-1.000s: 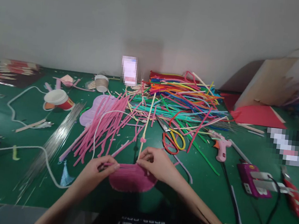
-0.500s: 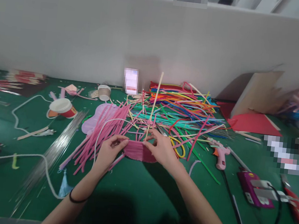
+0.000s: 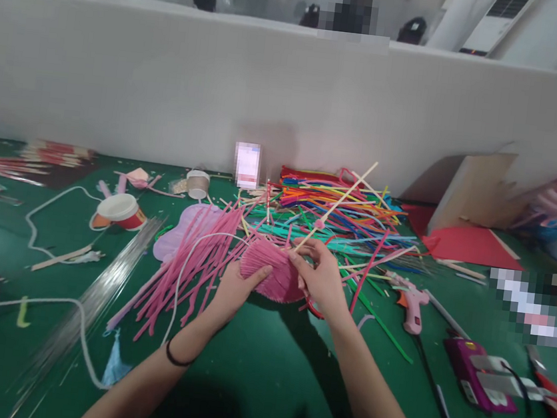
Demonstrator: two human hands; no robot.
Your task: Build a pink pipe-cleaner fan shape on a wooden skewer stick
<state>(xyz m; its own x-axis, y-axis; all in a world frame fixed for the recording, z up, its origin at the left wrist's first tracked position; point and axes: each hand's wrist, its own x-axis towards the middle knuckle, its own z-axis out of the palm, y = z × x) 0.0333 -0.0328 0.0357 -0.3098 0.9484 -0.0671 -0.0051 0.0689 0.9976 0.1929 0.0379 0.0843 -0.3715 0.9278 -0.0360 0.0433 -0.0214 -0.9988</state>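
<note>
Both my hands hold a pink fan-shaped piece made of pipe cleaners above the green table. My left hand cups its left lower side with fingers curled under it. My right hand grips its right edge, where a thin wooden stick rises from it, slanting up to the right. A loose bundle of pink pipe cleaners lies just left of my hands. A big heap of many-coloured pipe cleaners sits right behind them.
A pink glue gun lies right of my hands, with purple boxes beyond. A red paper cup, a white cord and thin wires lie on the left. Red paper and cardboard lean at back right.
The hands lifted the pink fan away from my body toward the pile and turned it; the stick swung from upright to slanting right. The view tilted upward.
</note>
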